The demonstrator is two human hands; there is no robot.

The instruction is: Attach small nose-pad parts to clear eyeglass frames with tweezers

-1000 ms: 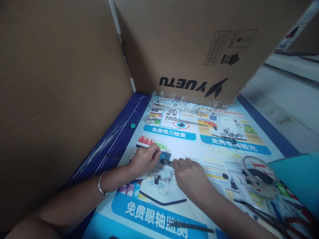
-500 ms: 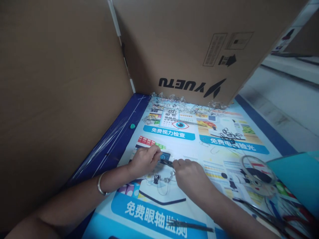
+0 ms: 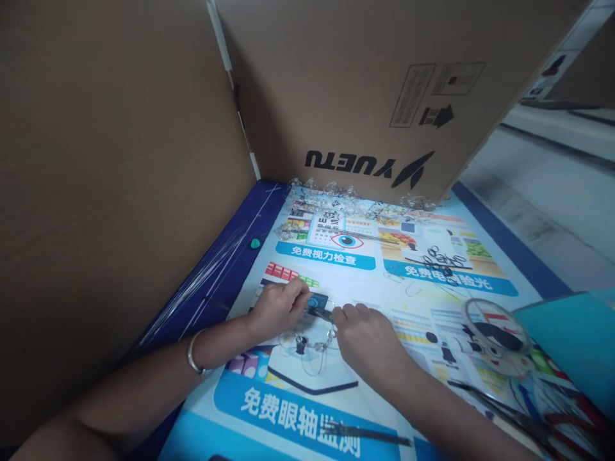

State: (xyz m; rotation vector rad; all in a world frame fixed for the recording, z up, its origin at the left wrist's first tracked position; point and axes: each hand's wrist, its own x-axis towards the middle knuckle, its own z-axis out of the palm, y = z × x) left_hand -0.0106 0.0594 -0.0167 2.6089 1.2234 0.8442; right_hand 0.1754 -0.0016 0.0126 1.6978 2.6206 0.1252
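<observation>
My left hand (image 3: pixel 280 310), with a silver bangle on the wrist, is closed in a pinch; what its fingertips hold is too small to make out. Opposite it, my right hand (image 3: pixel 366 333) wraps round dark pliers (image 3: pixel 321 314), whose jaws point at the left fingertips. Below the pliers, a thin wire loop (image 3: pixel 313 371) with clear beads (image 3: pixel 321 346) and a small dark piece (image 3: pixel 301 346) lies on the printed sheet. The handles of the pliers are hidden in my right hand.
Cardboard walls (image 3: pixel 336 89) stand at the left and back. Several clear beaded pieces (image 3: pixel 331 195) lie along the back, black rings (image 3: pixel 444 259) at the right. Scissors (image 3: pixel 509 410), a clear round dish rim (image 3: pixel 497 326) and a bundle of dark wires (image 3: pixel 365 435) are nearer me.
</observation>
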